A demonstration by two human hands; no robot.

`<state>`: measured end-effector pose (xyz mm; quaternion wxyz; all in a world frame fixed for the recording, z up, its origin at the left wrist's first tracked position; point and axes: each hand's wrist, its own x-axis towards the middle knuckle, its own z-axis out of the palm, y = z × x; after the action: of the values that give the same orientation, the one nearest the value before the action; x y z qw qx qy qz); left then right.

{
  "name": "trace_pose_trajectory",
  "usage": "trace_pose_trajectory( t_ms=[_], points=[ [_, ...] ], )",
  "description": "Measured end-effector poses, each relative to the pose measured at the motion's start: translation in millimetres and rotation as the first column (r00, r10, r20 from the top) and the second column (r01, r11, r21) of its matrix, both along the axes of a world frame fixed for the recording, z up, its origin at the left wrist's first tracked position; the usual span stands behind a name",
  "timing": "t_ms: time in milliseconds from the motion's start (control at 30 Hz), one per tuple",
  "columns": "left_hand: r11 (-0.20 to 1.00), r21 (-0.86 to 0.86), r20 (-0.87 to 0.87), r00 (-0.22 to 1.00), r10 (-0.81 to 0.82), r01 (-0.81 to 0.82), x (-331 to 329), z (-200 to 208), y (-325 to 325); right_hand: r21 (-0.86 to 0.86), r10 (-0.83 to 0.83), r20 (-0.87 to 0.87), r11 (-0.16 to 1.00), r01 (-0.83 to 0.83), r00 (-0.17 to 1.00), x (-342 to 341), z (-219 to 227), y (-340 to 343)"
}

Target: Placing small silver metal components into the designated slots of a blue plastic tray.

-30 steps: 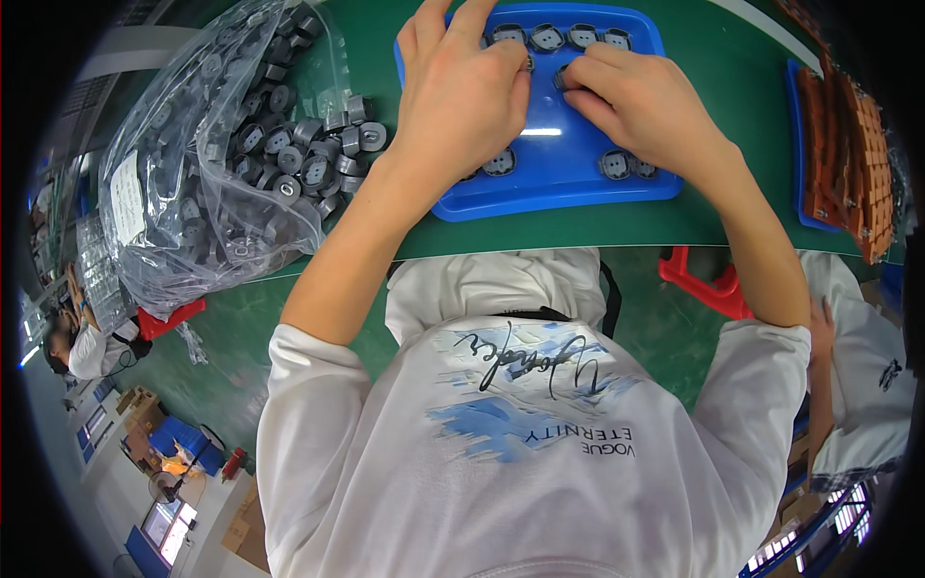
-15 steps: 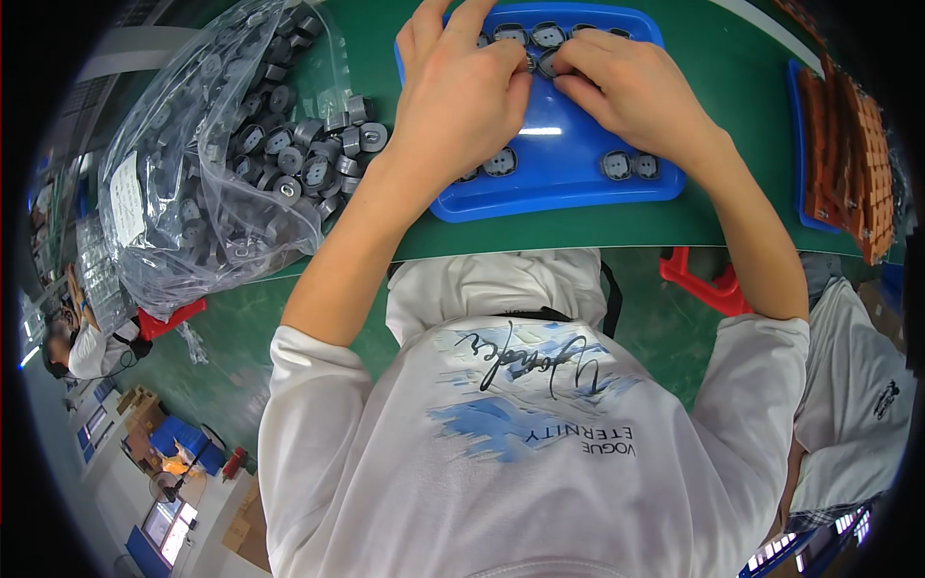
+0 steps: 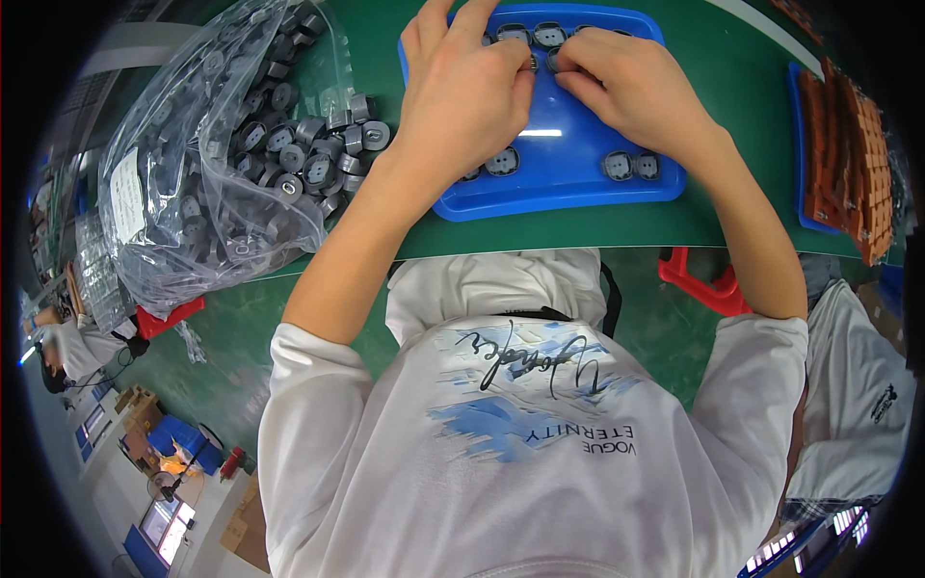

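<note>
Both hands work over a blue plastic tray [image 3: 568,183] on the table. My left hand [image 3: 462,91] is closed above the tray's left side, its thumb and forefinger pinching a small grey part [image 3: 533,64] that is mostly hidden. Facing it, my right hand [image 3: 631,91] pinches a round grey plastic part [image 3: 553,60], partly covered by the fingers. A narrow gap separates the two parts. Along the tray's far edge lie several round grey parts [image 3: 550,36] with slotted faces. Similar parts sit near its front: one pair at the right [image 3: 618,166], others at the left [image 3: 502,162].
Left of the tray, a large clear plastic bag [image 3: 164,183] spills grey round parts [image 3: 318,171] onto the green table [image 3: 742,183]. At the far right, orange-brown pieces [image 3: 848,154] stand in another blue tray [image 3: 798,144]. A red stool [image 3: 708,284] and a co-worker's white shirt [image 3: 853,385] are nearby.
My fingertips have drawn slightly apart, widening the gap between the two pinched parts. The blue tray's left side has shifted a little to the right. A person at the far left has moved.
</note>
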<state>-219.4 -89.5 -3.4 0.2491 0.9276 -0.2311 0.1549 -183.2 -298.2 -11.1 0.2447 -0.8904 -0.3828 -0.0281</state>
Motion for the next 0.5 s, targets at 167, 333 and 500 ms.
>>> trace_pose_trajectory(
  t_ms=[167, 333, 500],
  points=[
    [1.0, 0.001, -0.036, 0.999, -0.003, 0.003, 0, 2, 0, -0.047, 0.051, 0.034, 0.998, -0.049, 0.998, 1, 1, 0],
    [1.0, 0.001, -0.037, 0.999, -0.022, 0.022, 2, -1, -1, -0.069, 0.029, 0.047, 0.997, -0.026, 0.998, -2, 3, -1],
    [0.93, -0.223, 0.461, 0.872, -0.165, 0.293, 19, -33, 3, -0.068, 0.02, 0.033, 0.998, -0.018, 0.999, 0, 4, 1]
  ],
)
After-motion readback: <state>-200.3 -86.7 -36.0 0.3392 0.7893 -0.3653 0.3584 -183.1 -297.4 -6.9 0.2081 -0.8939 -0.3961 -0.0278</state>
